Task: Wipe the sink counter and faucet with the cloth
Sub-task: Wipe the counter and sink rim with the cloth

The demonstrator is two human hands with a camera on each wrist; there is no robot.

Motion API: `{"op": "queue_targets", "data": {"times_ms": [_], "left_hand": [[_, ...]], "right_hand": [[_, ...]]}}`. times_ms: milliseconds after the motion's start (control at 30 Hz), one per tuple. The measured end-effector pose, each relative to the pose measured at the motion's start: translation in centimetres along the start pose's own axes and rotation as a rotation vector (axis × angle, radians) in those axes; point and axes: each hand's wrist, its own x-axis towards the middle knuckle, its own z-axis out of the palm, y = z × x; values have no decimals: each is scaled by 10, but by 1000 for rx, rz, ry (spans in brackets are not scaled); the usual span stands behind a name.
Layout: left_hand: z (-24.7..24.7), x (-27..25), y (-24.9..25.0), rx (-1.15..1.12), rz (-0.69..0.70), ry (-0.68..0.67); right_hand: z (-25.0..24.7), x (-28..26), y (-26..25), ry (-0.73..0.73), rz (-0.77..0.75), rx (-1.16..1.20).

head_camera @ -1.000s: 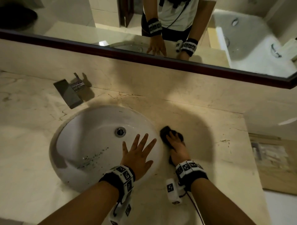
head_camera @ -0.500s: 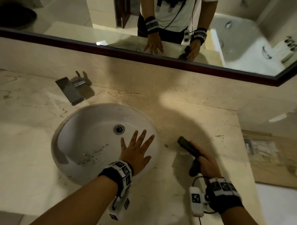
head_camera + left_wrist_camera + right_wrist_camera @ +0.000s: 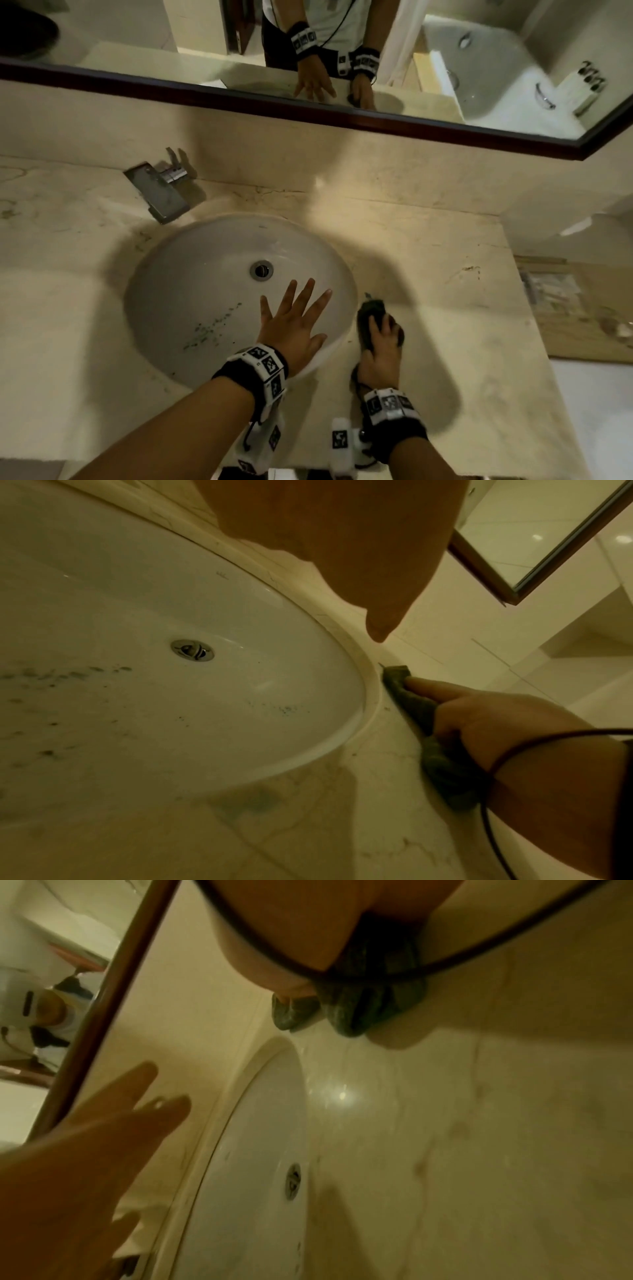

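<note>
A dark green cloth [image 3: 367,313] lies on the beige marble counter [image 3: 445,325], just right of the white sink's rim [image 3: 347,274]. My right hand [image 3: 381,342] presses down on the cloth and grips it, with the forefinger stretched along it; in the left wrist view the cloth [image 3: 409,699] touches the rim's edge. The bunched end of the cloth [image 3: 359,1007] shows under my palm in the right wrist view. My left hand [image 3: 294,325] rests flat, fingers spread, over the sink's near right rim. The steel faucet [image 3: 161,192] stands at the back left, away from both hands.
Green specks dot the basin [image 3: 212,325] near the drain [image 3: 261,270]. A dark-framed mirror [image 3: 376,120] runs along the back wall. The counter ends at the right [image 3: 534,342], with a wooden surface below it. A thin cable [image 3: 493,818] hangs from my right wrist.
My right hand carried the cloth out to the right and lifted it, then came back and set it down beside the sink rim. The left hand has stayed put.
</note>
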Motion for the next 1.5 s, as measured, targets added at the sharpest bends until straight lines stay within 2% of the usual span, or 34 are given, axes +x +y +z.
{"op": "queue_targets", "data": {"times_ms": [133,200,233,300,400,500,600,667,733,767,867,967,1067,1200,1267,1367,1500], "left_hand": [[-5,-9,-15,27,13,-19],[-8,-11,-22,32,9,-14],[-9,-11,-25,31,8,-8],[-12,-12,-31,32,6,2],[-14,-13,-41,28,2,4],[-14,-15,-51,32,-10,8],[-12,-16,-59,34,-11,-4],[-10,-16,-63,40,-9,-8],[-8,-15,-67,38,-8,-4],[-7,-15,-68,36,-8,-1],[-4,-13,-72,30,-6,6],[-6,-11,-75,11,-7,8],[-12,-10,-78,11,-7,7],[-21,-7,-80,27,-3,18],[-26,-4,-81,41,-1,24],[-30,3,-73,16,13,39],[-27,21,-43,26,61,60]], "right_hand": [[25,-13,-26,-43,-50,101],[27,-26,-43,-80,-71,295],[23,-33,-53,-86,-49,430],[6,-40,-67,-119,92,684],[-29,-33,-70,-47,221,840],[-55,-6,-55,151,251,872],[-55,28,-25,328,283,871],[-40,53,-3,261,233,549],[-22,69,-2,137,226,120],[-19,67,-15,121,187,-14],[1,61,-43,99,-5,-116],[17,56,-56,30,-63,-191],[31,47,-73,-83,-111,-46],[57,22,-86,-433,121,408],[53,16,-92,-518,174,524],[21,19,-92,-466,164,594],[-52,35,-66,-194,181,674]]}}
